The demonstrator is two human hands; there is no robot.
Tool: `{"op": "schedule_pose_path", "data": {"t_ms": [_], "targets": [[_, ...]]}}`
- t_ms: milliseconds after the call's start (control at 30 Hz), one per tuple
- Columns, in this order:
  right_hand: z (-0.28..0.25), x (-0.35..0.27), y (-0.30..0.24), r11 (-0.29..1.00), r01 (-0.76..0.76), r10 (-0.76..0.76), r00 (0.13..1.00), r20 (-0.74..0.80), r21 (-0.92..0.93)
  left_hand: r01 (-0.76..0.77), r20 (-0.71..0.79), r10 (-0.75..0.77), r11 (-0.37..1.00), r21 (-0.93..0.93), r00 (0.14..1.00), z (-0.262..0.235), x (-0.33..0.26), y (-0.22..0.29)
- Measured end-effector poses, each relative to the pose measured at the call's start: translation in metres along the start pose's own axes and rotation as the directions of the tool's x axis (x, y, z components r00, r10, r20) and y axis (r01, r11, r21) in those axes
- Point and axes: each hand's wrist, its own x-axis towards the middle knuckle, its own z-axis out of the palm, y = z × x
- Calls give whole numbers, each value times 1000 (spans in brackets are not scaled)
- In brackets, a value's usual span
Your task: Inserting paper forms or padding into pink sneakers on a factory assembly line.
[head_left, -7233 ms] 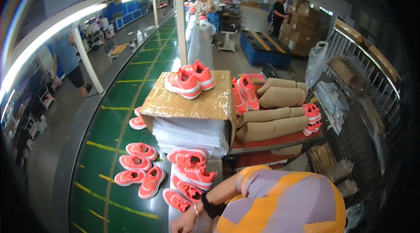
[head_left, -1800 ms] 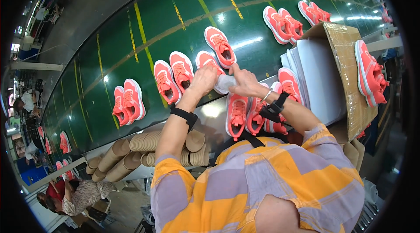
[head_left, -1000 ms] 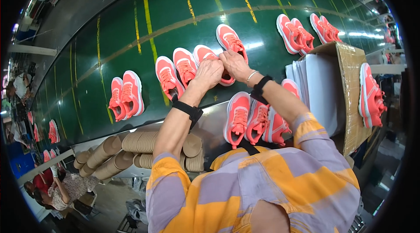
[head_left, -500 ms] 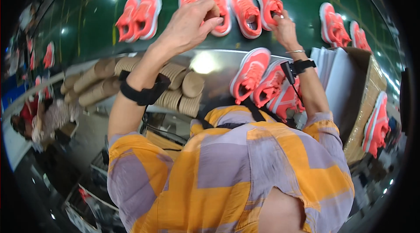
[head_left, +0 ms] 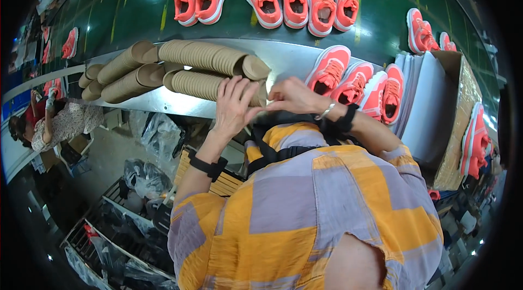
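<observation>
My left hand lies over the right end of the nearer row of nested brown cardboard shoe inserts, its fingers curled across the top and its thumb at the end piece. Against that same end, my right hand has its fingers pinched together, close to the left thumb. The hands partly hide the insert they hold. Behind them runs a second row of nested inserts. Just right of my right hand, several coral running shoes with white soles stand on a metal ledge.
Pairs of coral shoes stand on the green conveyor belt beyond the ledge. To the right, an open cardboard box holds white sheets. A wooden slatted seat and plastic bags are lower left. Another person is far left.
Both hands have left the shoes on the belt and come down and back to the cardboard inserts. My right hand has let go of the shoe it touched.
</observation>
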Motion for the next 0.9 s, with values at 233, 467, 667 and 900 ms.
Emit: {"op": "schedule_pose_path", "data": {"t_ms": [233,467,667,900], "targets": [[22,13,17,975,219,-221,940,-258,-36,-18,-97,15,999,-36,995,15,19,3],[-24,-44,-26,944,320,-306,941,-146,86,-126,-143,87,950,-286,986,-12,44,48],[-51,-93,-19,973,221,-191,931,-310,64,-214,-20,243,805,-553,970,14,91,67],[-109,-191,21,862,218,153,749,-644,458,-516,302,532,845,-139,791,20,104,51]]}}
